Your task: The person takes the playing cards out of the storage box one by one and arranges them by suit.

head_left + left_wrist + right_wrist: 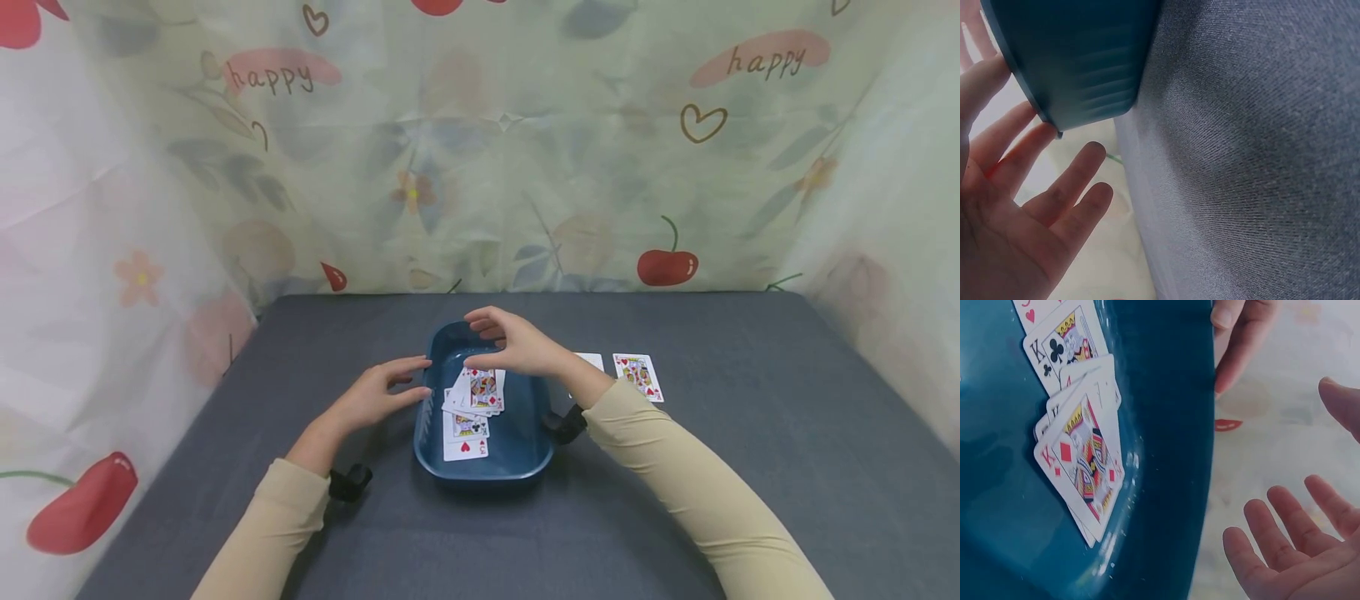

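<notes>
Nearest: two beige fabric sleeves [262,533], both cut off by the frame's lower edge, each with a small black device [350,482] at the wrist.

Left hand [375,390]: fingers spread, nothing gripped; fingertips at the left rim of a deep blue, round-cornered tray [517,433]. In the left wrist view the tray's interior is out of sight.

Tray stands mid-table, long side running away from the person; its far right part is covered by the right hand [521,342], which hangs over it, fingers apart and loosely bent, holding nothing.

In the tray, along its left side: a white playing card with a red heart [465,450], partly covered by a king of clubs [1066,350]; beyond, an overlapping fan topped by a king of diamonds [1082,462]. Lower cards mostly hidden, count unclear.

Right of tray: one white card [590,360] largely behind the right wrist, face unreadable; beside it a red-suited court card [637,377].

Dark grey cloth-covered table [795,433] extends widely either side; its back edge lies near the tray's far end, against a printed curtain [465,150].
</notes>
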`<state>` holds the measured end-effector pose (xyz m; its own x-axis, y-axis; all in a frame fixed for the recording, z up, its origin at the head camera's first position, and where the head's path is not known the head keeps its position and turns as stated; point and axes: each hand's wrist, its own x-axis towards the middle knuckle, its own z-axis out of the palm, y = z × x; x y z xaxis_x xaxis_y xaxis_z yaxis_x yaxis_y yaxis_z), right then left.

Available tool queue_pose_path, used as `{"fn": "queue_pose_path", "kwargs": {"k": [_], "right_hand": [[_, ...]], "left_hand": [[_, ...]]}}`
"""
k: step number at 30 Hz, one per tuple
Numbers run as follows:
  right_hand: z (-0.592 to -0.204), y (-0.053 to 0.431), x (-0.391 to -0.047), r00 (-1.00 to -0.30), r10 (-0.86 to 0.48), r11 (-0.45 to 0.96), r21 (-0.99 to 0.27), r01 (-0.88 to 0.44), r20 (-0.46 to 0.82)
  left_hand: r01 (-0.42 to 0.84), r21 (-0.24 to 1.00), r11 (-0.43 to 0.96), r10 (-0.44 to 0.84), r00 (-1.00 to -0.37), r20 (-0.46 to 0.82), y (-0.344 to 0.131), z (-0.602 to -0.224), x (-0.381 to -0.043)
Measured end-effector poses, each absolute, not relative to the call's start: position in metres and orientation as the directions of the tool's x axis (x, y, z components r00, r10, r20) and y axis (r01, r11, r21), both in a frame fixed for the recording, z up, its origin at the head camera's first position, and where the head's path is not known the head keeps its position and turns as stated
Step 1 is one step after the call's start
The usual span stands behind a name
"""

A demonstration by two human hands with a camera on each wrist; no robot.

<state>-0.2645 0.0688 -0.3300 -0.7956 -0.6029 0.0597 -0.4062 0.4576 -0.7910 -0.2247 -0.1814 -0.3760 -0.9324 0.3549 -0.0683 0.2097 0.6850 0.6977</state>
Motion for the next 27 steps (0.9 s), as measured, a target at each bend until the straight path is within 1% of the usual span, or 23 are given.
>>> {"fn": "queue_pose_path", "kwargs": {"k": [5, 10, 19, 27], "right_hand": [[-0.339, 0.06, -0.27, -0.822, -0.57, 0.473, -0.816, -0.332, 0.004], [-0.346, 0.052, -0.275, -0.845, -0.529, 0.553, -0.787, -0.274, -0.078], [-0.357, 0.042, -0.279, -0.859, -0.48, 0.657, -0.721, -0.218, -0.178], [-0.368, 0.036, -0.277, -0.863, -0.434, 0.701, -0.699, -0.143, -0.258]], "left_hand": [[0.205, 0.699, 0.685, 0.352, -0.933, -0.071, -0.182, -0.377, -0.225], [0.208, 0.703, 0.68, 0.355, -0.933, -0.067, -0.182, -0.377, -0.224], [0.223, 0.704, 0.674, 0.367, -0.928, -0.057, -0.182, -0.376, -0.222], [0.226, 0.702, 0.675, 0.369, -0.928, -0.056, -0.183, -0.377, -0.223]]}}
